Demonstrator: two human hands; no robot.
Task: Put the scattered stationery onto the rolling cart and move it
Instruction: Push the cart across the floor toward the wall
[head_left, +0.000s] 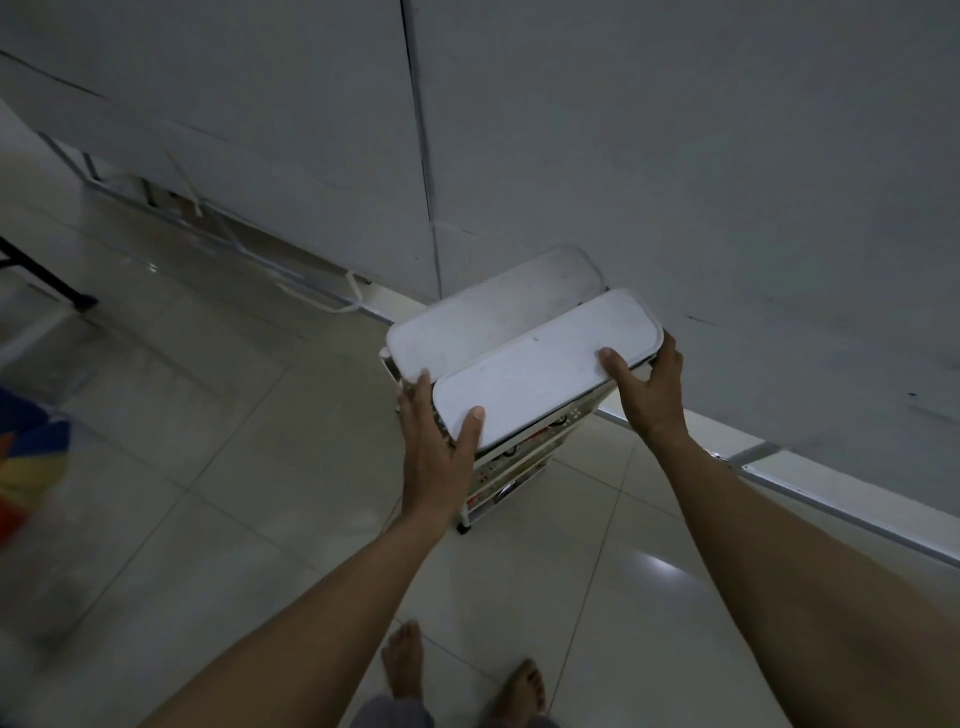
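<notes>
We're at the rolling cart (530, 379), parked on the tiled floor (234, 467) right beside the white wall (675, 182). Left grip (441, 441) is clamped on the near end of its top, right grip (649, 395) on the other end (shelf contents too blurry to call).

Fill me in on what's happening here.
A person grips the white top of a narrow rolling cart with both hands: left hand at its near end, right hand at its far end. The cart stands on the tiled floor close to a white wall, beside a second white top. Its lower shelves hold items.
</notes>
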